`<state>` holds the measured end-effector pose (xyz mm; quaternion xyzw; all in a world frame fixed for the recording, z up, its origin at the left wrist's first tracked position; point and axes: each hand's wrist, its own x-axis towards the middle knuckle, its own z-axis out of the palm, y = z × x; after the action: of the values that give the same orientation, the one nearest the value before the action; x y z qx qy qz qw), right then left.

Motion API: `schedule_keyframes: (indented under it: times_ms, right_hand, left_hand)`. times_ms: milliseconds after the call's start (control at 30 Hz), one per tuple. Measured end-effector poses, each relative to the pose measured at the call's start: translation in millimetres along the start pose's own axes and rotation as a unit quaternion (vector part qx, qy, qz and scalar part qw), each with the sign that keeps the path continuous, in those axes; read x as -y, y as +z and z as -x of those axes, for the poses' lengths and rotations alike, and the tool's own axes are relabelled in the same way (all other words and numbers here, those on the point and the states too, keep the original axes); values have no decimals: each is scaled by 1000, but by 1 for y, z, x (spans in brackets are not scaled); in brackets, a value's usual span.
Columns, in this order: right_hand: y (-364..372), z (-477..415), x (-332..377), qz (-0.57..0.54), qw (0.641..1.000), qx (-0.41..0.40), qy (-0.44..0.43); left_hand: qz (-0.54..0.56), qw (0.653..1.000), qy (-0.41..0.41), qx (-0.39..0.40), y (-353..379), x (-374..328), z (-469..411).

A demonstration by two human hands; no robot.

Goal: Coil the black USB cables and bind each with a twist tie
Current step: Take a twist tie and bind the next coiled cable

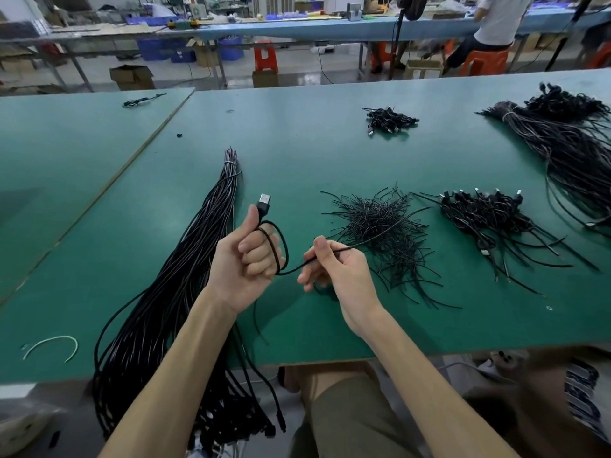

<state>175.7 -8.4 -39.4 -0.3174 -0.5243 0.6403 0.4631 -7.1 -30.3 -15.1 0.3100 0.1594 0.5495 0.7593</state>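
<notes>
A bundle (172, 309) of black cables is being carried over the table's (297, 153) near edge, left of the hands, with its bound tip pointing at the far edge. Above the near edge, one cable (285, 247) is being gripped by the left hand (246, 259). The fingers are being kept tightly curled, a loop is being held round them, and the plug (264, 202) is being pinned upright by the thumb. Just beside it, the same cable is being pinched between the thumb and curled fingers of the right hand (337, 269). Beyond the right hand, loose ties (380, 226) are being kept in a heap. A pile (489, 216) of coiled cables is lying to their right, and a smaller pile (390, 120) nearer the far edge.
</notes>
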Motion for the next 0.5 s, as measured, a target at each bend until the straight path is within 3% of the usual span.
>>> schedule_keyframes:
  times_ms: [133, 233, 300, 400, 433, 500]
  right_hand:
    - [1, -1, 0, -2, 1000, -12, 0]
    - [2, -2, 0, -15, 999, -48, -10]
    - [1, -3, 0, -19, 997, -72, -17]
    - [0, -2, -1, -14, 996, -83, -23]
    - [0, -2, -1, -10, 997, -77, -27]
    - [0, -1, 1, -12, 997, -59, -38]
  left_hand:
    - [-51, 997, -19, -53, 5, 1, 1]
    - [-222, 969, -5, -113, 10, 9, -2]
    - [-380, 917, 22, -122, 13, 18, -5]
    - [-567, 804, 85, -156, 10, 32, -10]
    - [-600, 775, 107, -169, 7, 35, -12]
    - [-622, 747, 136, -194, 1, 37, -14]
